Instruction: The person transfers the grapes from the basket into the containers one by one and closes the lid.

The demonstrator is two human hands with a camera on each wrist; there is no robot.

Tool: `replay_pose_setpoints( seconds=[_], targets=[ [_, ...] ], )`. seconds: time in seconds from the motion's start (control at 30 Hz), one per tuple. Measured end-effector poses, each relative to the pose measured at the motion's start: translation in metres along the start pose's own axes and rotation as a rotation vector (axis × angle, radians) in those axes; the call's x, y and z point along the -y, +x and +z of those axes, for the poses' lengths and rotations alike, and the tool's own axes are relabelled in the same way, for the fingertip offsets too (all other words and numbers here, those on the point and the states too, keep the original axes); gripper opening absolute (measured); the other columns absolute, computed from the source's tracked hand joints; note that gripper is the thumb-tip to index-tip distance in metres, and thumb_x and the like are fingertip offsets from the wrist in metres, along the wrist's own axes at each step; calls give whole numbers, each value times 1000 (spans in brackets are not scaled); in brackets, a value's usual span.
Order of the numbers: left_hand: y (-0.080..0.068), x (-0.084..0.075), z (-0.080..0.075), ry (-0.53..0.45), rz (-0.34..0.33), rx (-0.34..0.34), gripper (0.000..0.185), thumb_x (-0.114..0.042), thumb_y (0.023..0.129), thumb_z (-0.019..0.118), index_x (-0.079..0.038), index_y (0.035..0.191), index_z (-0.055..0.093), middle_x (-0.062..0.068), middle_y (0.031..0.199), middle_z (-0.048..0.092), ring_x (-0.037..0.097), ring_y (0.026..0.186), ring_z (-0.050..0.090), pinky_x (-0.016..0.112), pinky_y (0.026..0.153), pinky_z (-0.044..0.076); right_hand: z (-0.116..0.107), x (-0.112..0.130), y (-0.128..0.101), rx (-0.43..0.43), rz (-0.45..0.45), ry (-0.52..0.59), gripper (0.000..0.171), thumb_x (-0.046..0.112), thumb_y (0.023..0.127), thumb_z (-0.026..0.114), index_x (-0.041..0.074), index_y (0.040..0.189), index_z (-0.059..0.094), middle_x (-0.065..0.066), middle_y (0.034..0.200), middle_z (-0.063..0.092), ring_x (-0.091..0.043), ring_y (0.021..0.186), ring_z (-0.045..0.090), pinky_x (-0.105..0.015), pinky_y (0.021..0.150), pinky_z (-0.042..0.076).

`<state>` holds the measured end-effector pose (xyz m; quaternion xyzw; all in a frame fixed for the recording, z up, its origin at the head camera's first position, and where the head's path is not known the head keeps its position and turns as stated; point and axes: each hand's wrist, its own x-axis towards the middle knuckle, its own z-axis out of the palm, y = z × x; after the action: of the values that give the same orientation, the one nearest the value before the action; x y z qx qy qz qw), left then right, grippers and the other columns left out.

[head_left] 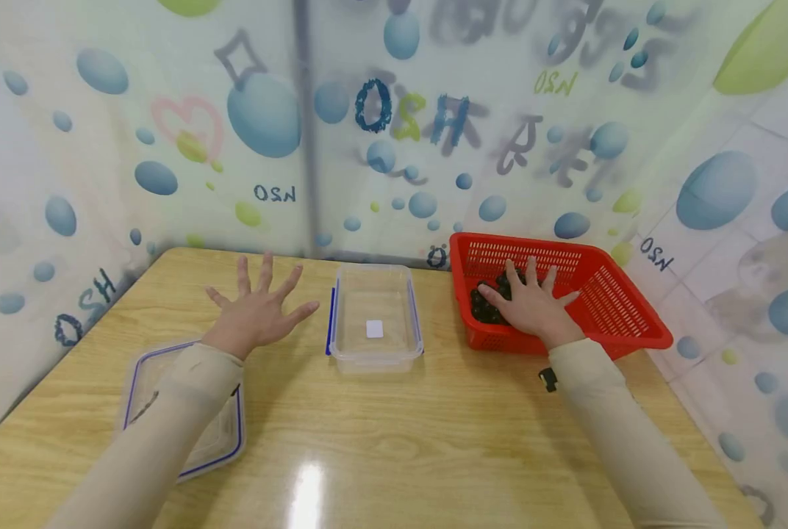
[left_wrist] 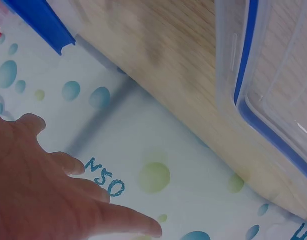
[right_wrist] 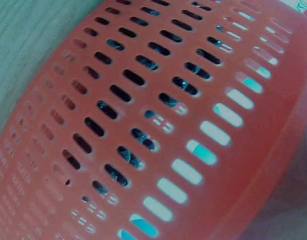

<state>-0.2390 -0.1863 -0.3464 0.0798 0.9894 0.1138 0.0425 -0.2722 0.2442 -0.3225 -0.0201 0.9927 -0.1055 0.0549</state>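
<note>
My left hand [head_left: 255, 319] is held over the table with its fingers spread, holding nothing. Below its forearm lies a clear lid [head_left: 222, 433] with a blue seal, partly covered by the sleeve. Between the hands stands a clear plastic container [head_left: 374, 301] with a white square on its bottom. At the right my right hand [head_left: 536, 312], fingers spread, is over the near left part of a red slotted basket [head_left: 622, 294]. Small dark shiny items [head_left: 485, 307] show under and beside its fingers. In the right wrist view they appear through slots in the basket wall [right_wrist: 158, 135].
Blue edging [head_left: 331, 319] runs along the container's left side. A patterned curtain [head_left: 381, 184] hangs behind the wooden table [head_left: 367, 441] and along both sides. A small black piece [head_left: 548, 380] shows beside the right sleeve.
</note>
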Motion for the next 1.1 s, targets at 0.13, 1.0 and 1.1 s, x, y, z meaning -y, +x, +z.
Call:
replay_pose_setpoints(
  seconds=[0.13, 1.0, 1.1],
  targets=[
    [1, 1, 1, -5, 3, 8, 90, -79, 91, 21, -23, 160, 4, 22, 157, -23, 48, 133, -33, 85, 82, -16, 0, 0, 0, -4, -10, 2, 104, 81, 88, 26, 7, 158, 3, -30, 157, -12, -58, 135, -22, -83, 89, -11],
    [27, -20, 20, -425, 264, 72, 76, -34, 101, 57, 6, 152, 20, 4, 61, 40, 18, 59, 38, 38, 66, 40, 0, 4, 5, -46, -108, 124, 77, 46, 94, 64, 8, 153, 33, -24, 146, 37, -42, 126, 38, -64, 97, 40],
    [28, -21, 24, -424, 242, 101, 75, -37, 101, 57, 4, 153, 22, 7, 65, 43, 23, 68, 47, 40, 76, 42, 2, 4, 8, -24, -116, 120, 75, 44, 93, 66, 7, 151, 36, -24, 139, 41, -40, 119, 43, -62, 96, 42]
  ],
)
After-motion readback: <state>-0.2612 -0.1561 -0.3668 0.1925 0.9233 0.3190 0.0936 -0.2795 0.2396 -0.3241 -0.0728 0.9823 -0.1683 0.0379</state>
